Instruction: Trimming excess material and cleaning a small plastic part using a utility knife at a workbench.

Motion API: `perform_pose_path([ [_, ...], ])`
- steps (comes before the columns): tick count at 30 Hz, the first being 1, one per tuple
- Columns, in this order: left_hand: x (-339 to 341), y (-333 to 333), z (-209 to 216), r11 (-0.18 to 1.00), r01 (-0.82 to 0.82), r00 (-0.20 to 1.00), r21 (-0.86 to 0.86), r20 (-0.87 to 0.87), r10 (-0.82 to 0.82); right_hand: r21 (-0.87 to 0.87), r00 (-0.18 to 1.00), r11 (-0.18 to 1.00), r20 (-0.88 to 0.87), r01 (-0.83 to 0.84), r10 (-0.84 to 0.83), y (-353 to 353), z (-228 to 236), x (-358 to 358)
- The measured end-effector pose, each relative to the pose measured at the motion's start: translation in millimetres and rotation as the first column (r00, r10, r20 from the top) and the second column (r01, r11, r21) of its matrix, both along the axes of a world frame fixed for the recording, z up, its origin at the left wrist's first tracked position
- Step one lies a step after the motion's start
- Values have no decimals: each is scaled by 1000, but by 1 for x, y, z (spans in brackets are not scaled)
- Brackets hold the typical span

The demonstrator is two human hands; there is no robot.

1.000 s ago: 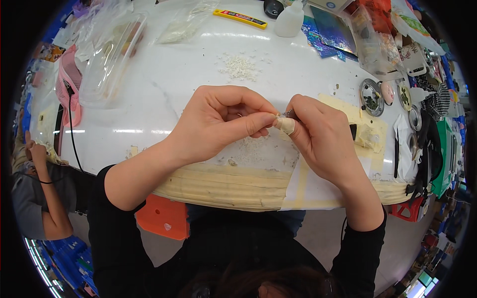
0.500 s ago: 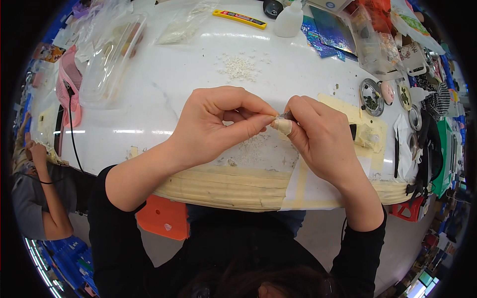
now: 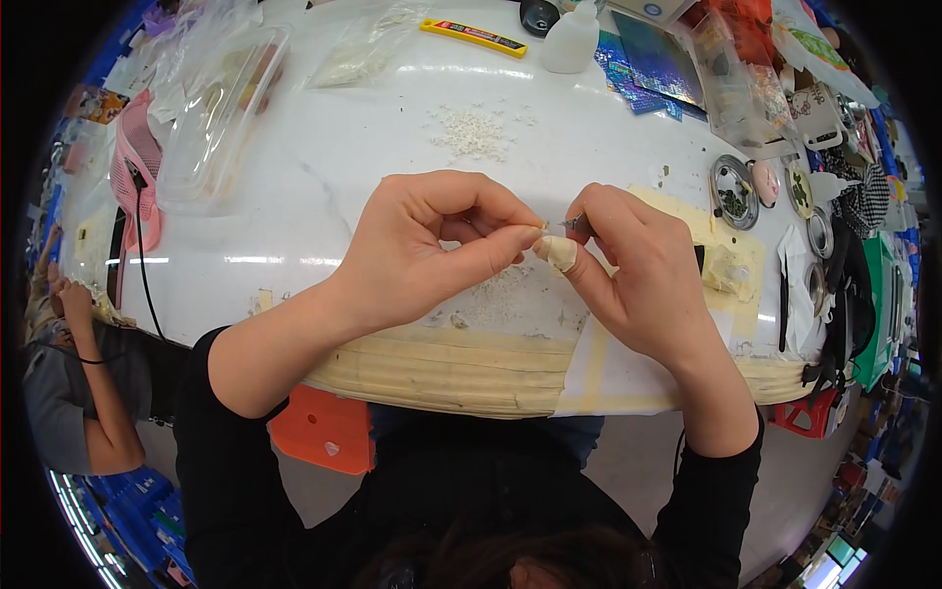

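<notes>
Over the near middle of the table, my left hand point(image 3: 442, 231) pinches something tiny and pale between thumb and index finger; most of it is hidden. Just right of those fingertips, my right hand point(image 3: 628, 260) is closed, with a small grey metal piece point(image 3: 576, 224), thin like a blade, held by the bent index finger. Cream tape wraps the right thumb, whose tip touches or nearly touches the left fingertips. White flakes point(image 3: 496, 291) lie on the table below the hands. Farther off spreads a pile of small white bits point(image 3: 473, 133).
At the far side are a yellow flat case point(image 3: 473, 37), a white squeeze bottle point(image 3: 570, 39) and shiny blue sheets point(image 3: 655, 64). A clear plastic box point(image 3: 221, 118) stands at left. Round metal tins point(image 3: 734, 191) sit at right. Tape covers the near edge point(image 3: 442, 368). Another person point(image 3: 83, 402) sits at left.
My right index finger has lifted and drawn back slightly from the left fingertips, baring more of the grey metal piece. The left hand has hardly moved.
</notes>
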State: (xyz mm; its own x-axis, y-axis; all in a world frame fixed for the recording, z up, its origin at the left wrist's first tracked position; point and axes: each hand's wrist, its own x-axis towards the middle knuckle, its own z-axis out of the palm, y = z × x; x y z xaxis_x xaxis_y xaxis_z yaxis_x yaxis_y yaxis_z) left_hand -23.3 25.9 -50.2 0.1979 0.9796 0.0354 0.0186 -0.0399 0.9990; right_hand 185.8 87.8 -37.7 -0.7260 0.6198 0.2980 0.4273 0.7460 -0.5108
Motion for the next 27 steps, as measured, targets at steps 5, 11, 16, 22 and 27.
perform_pose_path([
  [5, 1, -1, 0, 1000, 4, 1000, 1, -4, -4, -175, 990, 984, -128, 32, -55, -2, 5, -3],
  [11, 1, 0, 0, 995, 67, 991, -79, 125, -57, -410, 976, 911, -207, -28, -64, -1, 8, -1],
  [16, 1, 1, 0, 992, 87, 987, -90, 142, -74, -562, 951, 823, -291, -83, -103, 0, 2, 0],
  [22, 0, 1, 0, 990, 95, 987, -102, 138, -81, -646, 978, 759, -200, -80, -67, 2, 9, 3],
  [27, 0, 2, 1, 986, 99, 986, -130, 146, -80, -622, 980, 779, -193, -79, -55, 2, 8, 5],
])
